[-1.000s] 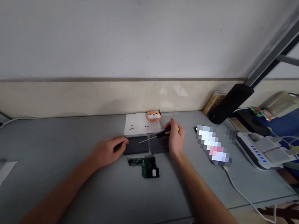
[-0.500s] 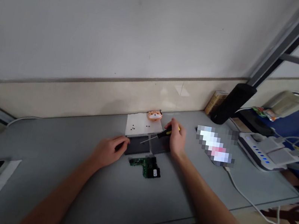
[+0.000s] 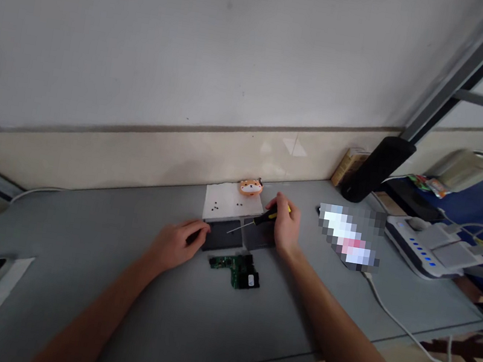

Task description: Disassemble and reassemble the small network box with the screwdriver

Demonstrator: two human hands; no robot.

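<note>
The matte grey worktop is lit softly and evenly from above, with only faint shadows cast beneath the left hand and right hand. Straight lines are bowed towards the edges, a pale glare patch is seen on the beige wall strip, and the yellow-and-black screwdriver is rendered soft.

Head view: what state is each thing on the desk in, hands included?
Left hand: on the table, fingertips at the black panel's edge.
Right hand: gripping the screwdriver.
Screwdriver: tilted, tip over the black panel.
Black panel: flat on the table.
Circuit board: bare, flat, untouched.
Screws: loose on the white paper.
Power strip: blue lights lit.
</note>
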